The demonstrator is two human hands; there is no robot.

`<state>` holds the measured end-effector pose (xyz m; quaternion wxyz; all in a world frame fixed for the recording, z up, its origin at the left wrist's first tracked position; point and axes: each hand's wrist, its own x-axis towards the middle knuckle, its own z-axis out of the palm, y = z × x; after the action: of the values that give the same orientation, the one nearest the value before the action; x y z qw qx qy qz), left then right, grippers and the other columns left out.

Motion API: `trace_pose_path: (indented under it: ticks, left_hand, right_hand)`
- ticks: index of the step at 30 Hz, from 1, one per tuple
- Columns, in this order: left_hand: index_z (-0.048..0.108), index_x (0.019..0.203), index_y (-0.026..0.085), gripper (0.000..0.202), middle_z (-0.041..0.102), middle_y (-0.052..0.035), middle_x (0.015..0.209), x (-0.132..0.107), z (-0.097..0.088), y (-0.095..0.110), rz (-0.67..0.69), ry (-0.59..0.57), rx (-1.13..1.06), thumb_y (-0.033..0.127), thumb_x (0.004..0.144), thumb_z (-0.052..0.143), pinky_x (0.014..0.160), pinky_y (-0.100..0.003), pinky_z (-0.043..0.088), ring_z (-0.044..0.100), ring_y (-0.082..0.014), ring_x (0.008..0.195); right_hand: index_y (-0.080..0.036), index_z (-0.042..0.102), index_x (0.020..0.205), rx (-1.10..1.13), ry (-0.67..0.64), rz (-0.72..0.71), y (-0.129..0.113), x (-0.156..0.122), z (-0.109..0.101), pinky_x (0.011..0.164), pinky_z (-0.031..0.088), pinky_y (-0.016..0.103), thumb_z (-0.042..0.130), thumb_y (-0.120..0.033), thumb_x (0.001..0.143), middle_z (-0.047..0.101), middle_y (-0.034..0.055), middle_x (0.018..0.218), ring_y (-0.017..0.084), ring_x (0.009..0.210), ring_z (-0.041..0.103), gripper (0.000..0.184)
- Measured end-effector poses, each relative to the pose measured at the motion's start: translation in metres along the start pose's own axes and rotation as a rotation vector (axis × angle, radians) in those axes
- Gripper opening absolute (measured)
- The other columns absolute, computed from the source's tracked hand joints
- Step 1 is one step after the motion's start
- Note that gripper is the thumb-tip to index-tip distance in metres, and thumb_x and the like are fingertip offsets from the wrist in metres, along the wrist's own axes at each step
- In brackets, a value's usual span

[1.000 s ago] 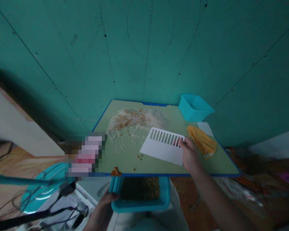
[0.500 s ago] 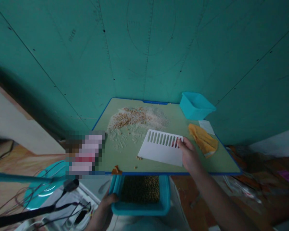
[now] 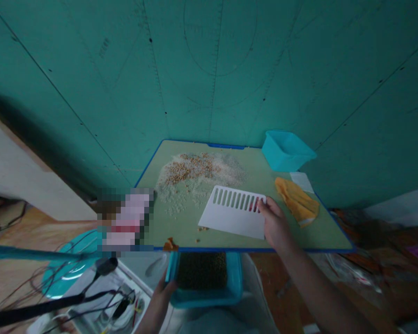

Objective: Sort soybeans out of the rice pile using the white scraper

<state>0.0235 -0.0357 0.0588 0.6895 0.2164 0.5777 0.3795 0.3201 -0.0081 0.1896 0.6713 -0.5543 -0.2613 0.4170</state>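
My right hand point(image 3: 274, 223) grips the right edge of a white slotted scraper point(image 3: 234, 212) that rests on the green board point(image 3: 320, 232). A few loose beans point(image 3: 202, 228) lie at the scraper's lower left corner. Further back on the board is a heap of beans mixed with white grains point(image 3: 195, 171). My left hand point(image 3: 162, 297) holds the left side of a teal tub point(image 3: 204, 278) of beans just under the board's near edge.
An empty teal tub point(image 3: 286, 150) stands at the board's back right, with an orange cloth point(image 3: 297, 201) and a white card point(image 3: 301, 181) in front of it. A teal fan point(image 3: 68, 269) and a dark stand with cables point(image 3: 52, 304) are at the lower left. A teal wall rises behind.
The scraper and my right hand have slid a little toward the near edge, pushing a few beans. The tub under the edge has shifted slightly right.
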Motion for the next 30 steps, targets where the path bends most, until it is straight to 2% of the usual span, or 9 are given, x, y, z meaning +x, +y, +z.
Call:
trace_pose_path:
  ticks: [3,6,8,12,18,21,26,30]
  left_hand:
    - [0.061,0.110,0.021,0.054,0.077,-0.0019,0.085,-0.002,-0.001,0.004,0.135,0.063,0.144,0.031,0.058,0.070,0.073,-0.035,0.050,0.066,-0.0289,0.081]
    - [0.057,0.115,0.017,0.062,0.076,-0.0017,0.073,-0.003,-0.002,0.011,0.117,0.072,0.262,0.033,0.057,0.073,0.067,-0.034,0.051,0.066,-0.0290,0.073]
    - [0.061,0.107,0.017,0.054,0.075,-0.0017,0.071,-0.003,-0.002,0.016,0.112,0.052,0.349,0.035,0.058,0.073,0.067,-0.033,0.051,0.066,-0.0291,0.075]
    - [0.067,0.092,0.020,0.033,0.076,-0.0018,0.073,-0.006,0.002,0.025,0.161,-0.073,0.465,0.037,0.064,0.068,0.069,-0.034,0.050,0.066,-0.0291,0.075]
    - [0.069,0.080,0.019,0.021,0.075,-0.0037,0.067,-0.010,0.006,0.035,0.156,-0.027,0.536,0.033,0.064,0.066,0.068,-0.036,0.050,0.065,-0.0321,0.075]
    - [0.068,0.082,0.019,0.023,0.075,-0.0037,0.066,-0.008,0.004,0.033,0.148,-0.036,0.534,0.032,0.064,0.065,0.067,-0.038,0.051,0.066,-0.0329,0.074]
    - [0.063,0.102,0.018,0.042,0.075,-0.0085,0.097,-0.003,0.003,0.034,0.189,-0.045,0.619,0.036,0.064,0.064,0.082,-0.040,0.049,0.063,-0.0345,0.096]
    - [0.052,0.118,0.007,0.057,0.065,-0.0194,0.117,0.002,0.007,0.037,0.206,0.027,0.770,0.035,0.068,0.056,0.091,-0.041,0.043,0.056,-0.0337,0.110]
  right_hand:
    - [-0.024,0.054,0.076,-0.003,-0.011,0.007,0.001,0.001,0.002,0.054,0.038,0.027,0.066,-0.042,0.067,0.055,-0.0046,0.060,0.015,0.054,0.050,0.024]
    - [-0.024,0.053,0.074,-0.020,-0.027,0.001,0.002,0.002,0.002,0.054,0.037,0.026,0.065,-0.042,0.068,0.055,-0.0052,0.059,0.014,0.053,0.048,0.022]
    - [-0.024,0.053,0.073,-0.038,-0.031,-0.006,0.003,0.002,0.002,0.055,0.037,0.026,0.064,-0.042,0.069,0.055,-0.0050,0.060,0.015,0.055,0.049,0.021]
    - [-0.025,0.055,0.077,-0.026,-0.053,0.005,0.004,0.002,0.002,0.056,0.037,0.026,0.063,-0.041,0.070,0.057,-0.0045,0.063,0.015,0.057,0.050,0.019]
    - [-0.024,0.056,0.078,-0.015,-0.055,0.012,0.003,0.001,0.003,0.055,0.037,0.025,0.064,-0.041,0.071,0.057,-0.0040,0.064,0.014,0.057,0.049,0.020]
    - [-0.024,0.056,0.077,-0.020,-0.046,0.007,0.004,0.001,0.003,0.057,0.038,0.026,0.064,-0.041,0.070,0.057,-0.0041,0.063,0.015,0.057,0.050,0.020]
    - [-0.023,0.055,0.076,0.004,-0.076,0.014,0.006,0.000,0.004,0.056,0.037,0.025,0.063,-0.040,0.072,0.055,-0.0041,0.064,0.014,0.057,0.049,0.019]
    - [-0.022,0.054,0.074,-0.012,-0.083,0.003,0.008,0.003,0.004,0.054,0.035,0.023,0.064,-0.041,0.071,0.053,-0.0045,0.061,0.013,0.055,0.047,0.022]
